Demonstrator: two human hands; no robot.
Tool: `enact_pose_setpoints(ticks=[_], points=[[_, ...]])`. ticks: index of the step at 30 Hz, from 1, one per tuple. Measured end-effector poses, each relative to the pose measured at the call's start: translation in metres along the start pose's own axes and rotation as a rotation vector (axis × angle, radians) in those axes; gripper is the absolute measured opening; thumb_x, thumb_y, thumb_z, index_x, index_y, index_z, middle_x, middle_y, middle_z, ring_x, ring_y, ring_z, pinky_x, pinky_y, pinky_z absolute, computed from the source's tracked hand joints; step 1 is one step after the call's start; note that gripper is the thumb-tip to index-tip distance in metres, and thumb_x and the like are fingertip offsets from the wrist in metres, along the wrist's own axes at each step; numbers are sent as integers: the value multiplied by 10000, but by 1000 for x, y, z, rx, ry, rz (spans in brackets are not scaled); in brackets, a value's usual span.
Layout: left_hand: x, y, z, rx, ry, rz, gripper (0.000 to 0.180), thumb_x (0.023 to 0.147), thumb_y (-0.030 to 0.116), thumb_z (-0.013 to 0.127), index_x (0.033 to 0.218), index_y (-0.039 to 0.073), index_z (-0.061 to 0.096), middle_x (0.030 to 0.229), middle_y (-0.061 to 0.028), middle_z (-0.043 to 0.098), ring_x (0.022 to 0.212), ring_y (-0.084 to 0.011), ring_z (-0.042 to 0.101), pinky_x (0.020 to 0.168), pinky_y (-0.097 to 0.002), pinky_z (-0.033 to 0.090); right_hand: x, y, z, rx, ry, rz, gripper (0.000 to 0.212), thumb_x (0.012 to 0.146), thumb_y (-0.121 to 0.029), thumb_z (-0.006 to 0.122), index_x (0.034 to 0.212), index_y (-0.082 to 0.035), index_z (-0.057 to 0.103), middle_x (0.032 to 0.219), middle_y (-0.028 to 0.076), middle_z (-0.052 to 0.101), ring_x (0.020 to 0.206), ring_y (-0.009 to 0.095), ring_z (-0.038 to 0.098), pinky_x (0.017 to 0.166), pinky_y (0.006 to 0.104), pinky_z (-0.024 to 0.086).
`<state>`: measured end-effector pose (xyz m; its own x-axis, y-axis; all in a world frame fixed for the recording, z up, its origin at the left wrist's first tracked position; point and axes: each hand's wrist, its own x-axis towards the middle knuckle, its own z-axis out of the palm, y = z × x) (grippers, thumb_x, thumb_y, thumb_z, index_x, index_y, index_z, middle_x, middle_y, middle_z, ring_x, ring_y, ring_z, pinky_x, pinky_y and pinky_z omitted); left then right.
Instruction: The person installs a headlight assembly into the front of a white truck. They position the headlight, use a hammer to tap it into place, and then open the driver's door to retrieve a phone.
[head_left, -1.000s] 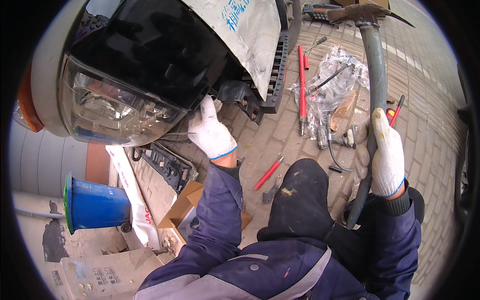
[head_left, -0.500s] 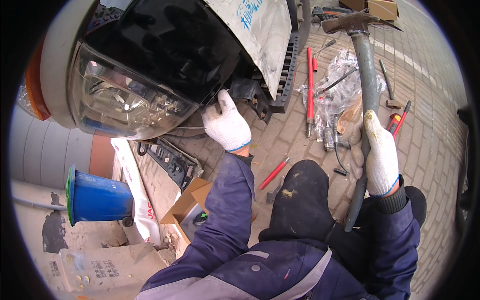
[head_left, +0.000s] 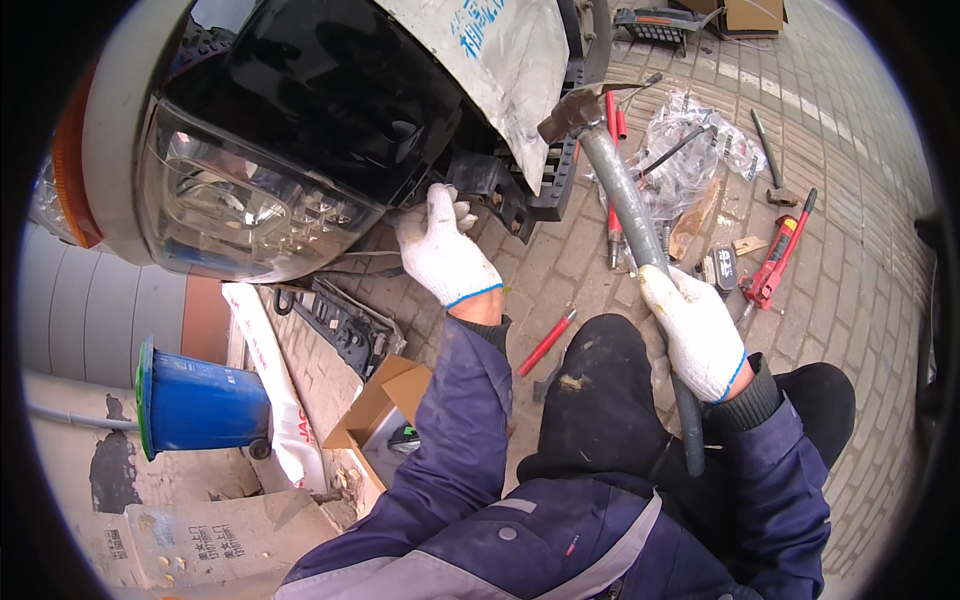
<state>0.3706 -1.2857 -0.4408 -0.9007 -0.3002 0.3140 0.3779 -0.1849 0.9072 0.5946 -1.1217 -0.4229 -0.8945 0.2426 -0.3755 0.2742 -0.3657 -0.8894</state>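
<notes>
Cardboard box [head_left: 360, 412], dark item [head_left: 403, 440] inside; right grip [head_left: 697, 328] clasping hammer [head_left: 627, 205]; left grip [head_left: 447, 255] by bracket [head_left: 480, 178], hold unclear.

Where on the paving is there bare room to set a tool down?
In the picture, bare paving lies right of the red hand tool; a smaller patch lies between the left hand and the long red rod, above the short red rod. It is crowded around the clear plastic bag.

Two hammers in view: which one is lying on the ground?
The far-right hammer, lying on the paving with its head near the long-handled red tool. The other hammer is gripped in the right hand.
</notes>
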Motion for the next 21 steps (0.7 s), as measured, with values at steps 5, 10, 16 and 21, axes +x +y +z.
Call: enact_pose_setpoints(ticks=[5,10,16,21], points=[[-1,3,-2,73,-51,-22,266,1043,222,757,1122,-26,698,969,-124,766,772,-157,701,683,-287,565,1,15,22,-122,-27,22,329,1066,-326,703,1020,-12,614,647,-5,542,541,82,547,517,289,459],[-7,10,2,-27,-18,-142,302,1064,237,730,1132,-56,704,1035,-141,779,820,-175,727,725,-295,589,4,33,34,-298,96,-85,287,1035,-244,705,1151,6,626,745,126,670,657,183,686,627,360,546],[-10,13,1,-34,11,-101,360,1066,272,725,1170,-72,698,1078,-163,777,889,-209,744,776,-312,607,-3,34,37,-642,292,-533,508,985,-84,691,1470,5,564,1081,162,681,967,237,718,915,367,569],[-3,20,-3,-25,-4,-72,399,1046,268,748,1217,-83,666,1103,-212,749,935,-265,751,837,-366,634,-4,32,51,-569,326,-540,578,918,-60,736,1468,1,573,1207,201,657,1117,315,680,1026,396,530]])
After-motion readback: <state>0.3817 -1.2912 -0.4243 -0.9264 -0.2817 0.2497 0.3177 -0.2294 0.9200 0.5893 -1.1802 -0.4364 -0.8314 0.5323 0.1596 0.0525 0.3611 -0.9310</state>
